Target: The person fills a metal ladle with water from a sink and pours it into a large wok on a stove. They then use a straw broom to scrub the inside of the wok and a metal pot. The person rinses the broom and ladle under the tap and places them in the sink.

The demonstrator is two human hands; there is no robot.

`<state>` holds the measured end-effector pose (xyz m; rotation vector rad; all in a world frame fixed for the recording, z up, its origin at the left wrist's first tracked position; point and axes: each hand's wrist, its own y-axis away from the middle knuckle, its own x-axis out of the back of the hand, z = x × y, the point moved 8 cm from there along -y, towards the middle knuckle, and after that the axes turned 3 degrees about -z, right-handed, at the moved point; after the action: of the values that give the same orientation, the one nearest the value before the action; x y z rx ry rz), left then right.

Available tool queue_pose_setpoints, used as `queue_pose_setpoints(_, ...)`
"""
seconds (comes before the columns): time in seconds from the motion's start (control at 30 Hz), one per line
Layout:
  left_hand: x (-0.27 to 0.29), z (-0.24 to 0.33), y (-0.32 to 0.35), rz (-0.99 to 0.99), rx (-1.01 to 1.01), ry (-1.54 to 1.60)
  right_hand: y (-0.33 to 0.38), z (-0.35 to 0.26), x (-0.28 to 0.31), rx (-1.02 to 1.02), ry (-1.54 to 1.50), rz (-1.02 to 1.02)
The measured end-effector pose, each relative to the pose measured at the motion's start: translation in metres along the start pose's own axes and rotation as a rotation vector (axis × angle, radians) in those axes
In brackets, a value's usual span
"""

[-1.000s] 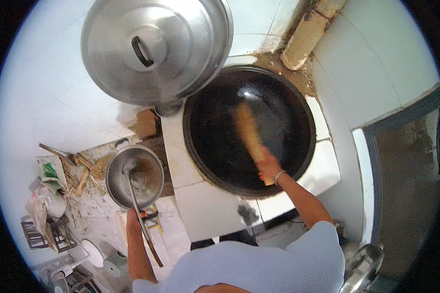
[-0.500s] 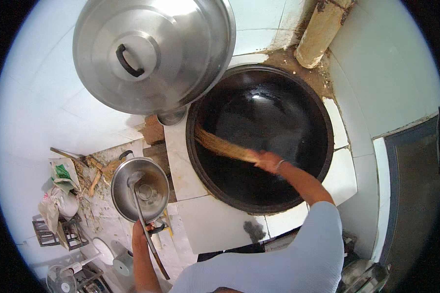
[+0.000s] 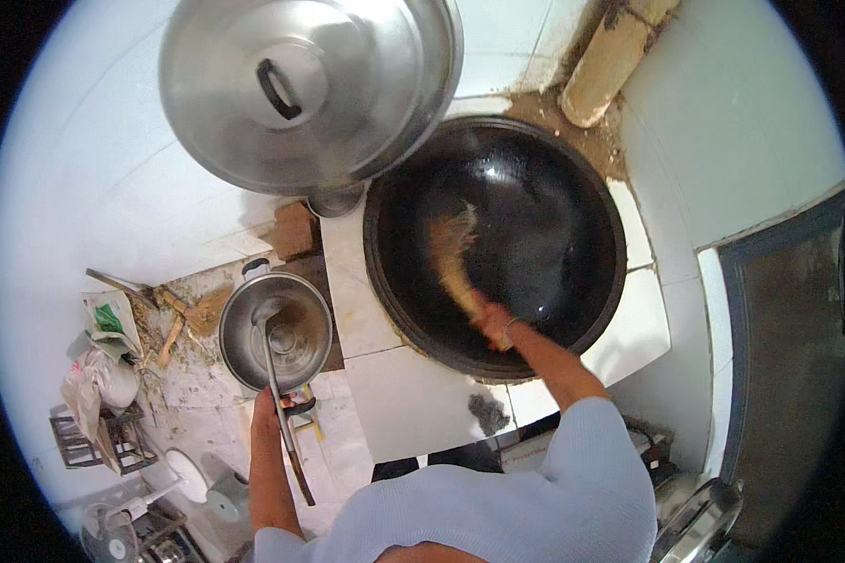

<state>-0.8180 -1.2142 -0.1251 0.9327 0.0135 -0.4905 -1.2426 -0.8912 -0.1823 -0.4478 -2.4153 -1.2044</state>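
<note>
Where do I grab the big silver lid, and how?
Probably by the black handle at the middle of the lid, coming from the front: it faces the camera and seems to arch outward, likely leaving room underneath. The rest looks broad and smooth.

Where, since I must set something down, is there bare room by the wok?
The counter's front-left corner looks bare, bordered by wok and dark smudge; a smaller patch lies right of the wok. Back left is crowded: a lid partly hides a metal vessel.
</note>
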Motion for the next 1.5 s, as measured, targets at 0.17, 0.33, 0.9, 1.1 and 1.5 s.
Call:
queue_pose_setpoints(0.17, 0.012, 0.002, -0.024, -0.067, 0.102, -0.007, 0.118, -0.182, -0.013, 0.378, -0.559, -0.147)
queue_pose_setpoints(0.33, -0.001, 0.024, -0.013, -0.005, 0.079, 0.011, 0.183, -0.262, -0.08, 0.937, -0.294, 0.077)
queue_pose_setpoints(0.9, 0.015, 0.015, 0.002, -0.01, 0.075, 0.112, 0.166, -0.259, -0.101, 0.582, 0.366, 0.133)
queue_pose_setpoints(1.1, 0.005, 0.017, 0.009, -0.015, 0.069, 0.164, 0.149, -0.167, 0.021, 0.364, 0.358, 0.32)
queue_pose_setpoints(1.5, -0.005, 0.015, 0.015, 0.069, 0.045, -0.075, -0.026, 0.121, 0.072, -0.162, 0.198, 0.249)
